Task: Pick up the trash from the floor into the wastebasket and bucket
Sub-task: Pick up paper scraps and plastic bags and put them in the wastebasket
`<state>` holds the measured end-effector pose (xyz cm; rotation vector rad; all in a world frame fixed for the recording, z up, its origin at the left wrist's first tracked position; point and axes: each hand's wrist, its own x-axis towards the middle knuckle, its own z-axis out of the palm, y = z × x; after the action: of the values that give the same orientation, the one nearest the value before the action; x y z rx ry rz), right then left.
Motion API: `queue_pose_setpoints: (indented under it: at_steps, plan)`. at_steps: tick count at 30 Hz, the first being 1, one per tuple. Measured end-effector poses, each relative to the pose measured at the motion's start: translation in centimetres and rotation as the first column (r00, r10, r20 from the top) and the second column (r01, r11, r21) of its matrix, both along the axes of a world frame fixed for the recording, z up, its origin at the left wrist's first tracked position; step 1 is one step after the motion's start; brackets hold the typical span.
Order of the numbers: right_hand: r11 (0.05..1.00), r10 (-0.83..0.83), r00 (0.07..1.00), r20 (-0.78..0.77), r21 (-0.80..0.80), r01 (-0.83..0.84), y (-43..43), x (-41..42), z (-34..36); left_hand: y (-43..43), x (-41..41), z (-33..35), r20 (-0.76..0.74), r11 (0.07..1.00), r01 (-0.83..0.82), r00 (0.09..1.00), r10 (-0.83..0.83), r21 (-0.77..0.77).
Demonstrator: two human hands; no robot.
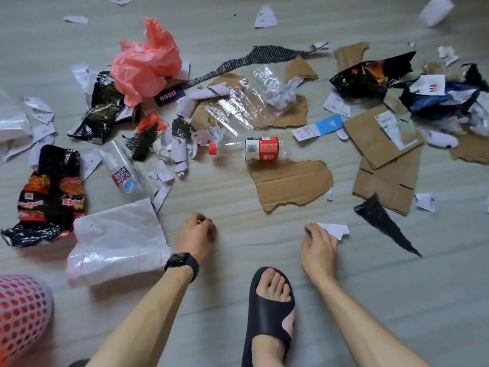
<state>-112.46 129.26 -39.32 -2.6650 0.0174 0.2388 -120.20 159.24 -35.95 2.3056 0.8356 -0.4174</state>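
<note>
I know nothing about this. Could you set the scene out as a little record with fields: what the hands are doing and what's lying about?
Floor: pale floor, strewn with litter
Left hand: fingers curled, low beside the white plastic bag; contents unclear
Right hand: grips a folded white paper scrap
Nearby litter: torn brown cardboard piece, clear plastic bottle with red cap, crumpled pink plastic bag
Container: red-and-white perforated basket, lower left
</note>
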Motion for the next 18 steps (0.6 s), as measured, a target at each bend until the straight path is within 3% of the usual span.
queue_pose_setpoints:
  at_steps: [3, 5, 9, 11, 13, 16, 18]
  plan:
    - [0.990, -0.073, 0.992, -0.100, 0.112, 0.084, -0.9, -1.1, 0.4, -1.5, -0.9, 1.5, 0.030, 0.992, -0.049, 0.998, 0.053, -0.116]
    - [0.984, -0.096, 0.992, -0.076, 0.140, 0.106, -1.7, -1.8, 0.6, -1.8, -1.1, 2.2, 0.053, 0.995, -0.014, 0.998, 0.020, -0.099]
    - [0.960, -0.280, 0.959, 0.042, 0.003, 0.280, -2.8, -1.1, 1.0, -2.9, 0.2, 4.6, 0.143, 0.966, -0.046, 0.986, 0.084, -0.253]
    - [0.941, -0.338, 0.941, -0.031, -0.038, 0.336, -2.9, -0.3, 1.3, -3.4, 0.8, 5.6, 0.139, 0.964, -0.047, 0.986, 0.086, -0.261]
    - [0.950, -0.311, 0.945, -0.106, -0.012, 0.311, -3.3, 0.3, 1.2, -3.9, 1.5, 6.3, 0.122, 0.969, -0.036, 0.990, 0.068, -0.246]
    - [0.990, -0.127, 0.989, -0.082, 0.054, 0.132, -3.0, 1.8, 1.6, -4.2, 2.2, 6.9, 0.117, 0.975, -0.020, 0.992, 0.047, -0.221]
    - [0.986, -0.138, 0.985, -0.103, 0.079, 0.146, -2.9, 3.7, 2.3, -4.8, 2.7, 7.1, 0.123, 0.973, 0.002, 0.992, 0.027, -0.230]
